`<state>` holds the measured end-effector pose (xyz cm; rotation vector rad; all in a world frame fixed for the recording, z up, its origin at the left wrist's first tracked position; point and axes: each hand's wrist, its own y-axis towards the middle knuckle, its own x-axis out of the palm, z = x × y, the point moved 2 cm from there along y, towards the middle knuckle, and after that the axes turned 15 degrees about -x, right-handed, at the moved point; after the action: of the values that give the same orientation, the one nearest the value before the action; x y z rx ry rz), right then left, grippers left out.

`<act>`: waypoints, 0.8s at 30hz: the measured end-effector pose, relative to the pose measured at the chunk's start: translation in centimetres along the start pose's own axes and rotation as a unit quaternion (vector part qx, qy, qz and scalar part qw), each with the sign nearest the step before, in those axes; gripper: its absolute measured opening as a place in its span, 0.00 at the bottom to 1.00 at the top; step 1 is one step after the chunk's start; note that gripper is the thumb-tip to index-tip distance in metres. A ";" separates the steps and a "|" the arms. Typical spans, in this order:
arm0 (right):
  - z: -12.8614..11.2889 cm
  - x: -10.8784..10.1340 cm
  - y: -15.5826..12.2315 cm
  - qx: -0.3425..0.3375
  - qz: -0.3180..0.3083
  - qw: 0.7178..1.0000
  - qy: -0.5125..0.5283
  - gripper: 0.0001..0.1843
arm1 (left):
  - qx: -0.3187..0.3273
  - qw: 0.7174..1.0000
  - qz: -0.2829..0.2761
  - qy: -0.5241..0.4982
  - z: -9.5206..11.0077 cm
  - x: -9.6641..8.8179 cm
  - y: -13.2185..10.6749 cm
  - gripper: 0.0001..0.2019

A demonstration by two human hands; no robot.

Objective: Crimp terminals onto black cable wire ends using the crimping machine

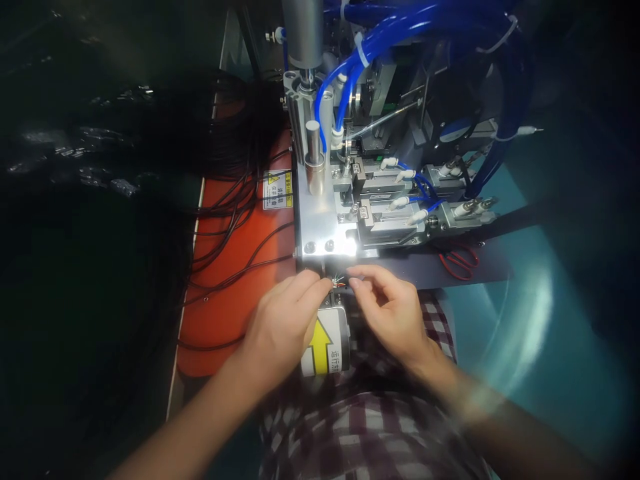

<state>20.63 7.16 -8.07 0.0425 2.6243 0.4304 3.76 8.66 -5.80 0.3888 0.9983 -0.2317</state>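
My left hand [287, 313] is closed in a pinch, thumb against fingers. From its fingertips stick out the bared ends of thin wires [339, 282], some pale and one reddish, from a cable whose body is hidden by the hand. Facing it from the right, my right hand [393, 307] has its thumb and index finger close together beside the wire tips. Whatever it may pinch is too small and dark to make out. Just below the hands sits a white-labelled cylinder [325, 340] with a yellow arrow. Directly above them is the machine's shiny metal plate [320, 223].
Black cables [240, 200] lie across an orange surface [220, 320] at left. Behind the plate stand pneumatic parts with blue air hoses [400, 30]. Red-handled scissors or pliers [460, 261] rest at the right. A warning label [278, 189] is beside the plate.
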 end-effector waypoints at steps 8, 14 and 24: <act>-0.4 0.3 0.4 -0.076 0.006 0.996 -0.044 0.04 | -0.007 1.000 -0.002 -0.009 0.2 0.0 0.2 0.10; -0.5 0.4 0.7 -0.033 -0.068 0.997 -0.018 0.06 | -0.005 1.000 0.002 -0.007 0.2 -0.1 0.1 0.11; -0.2 0.4 0.7 0.020 -0.095 0.995 0.006 0.06 | 0.000 1.000 0.002 -0.004 0.0 0.1 0.1 0.12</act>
<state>20.18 7.79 -7.91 -0.1950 2.6171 0.3135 3.81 8.72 -5.87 0.3891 0.9888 -0.2299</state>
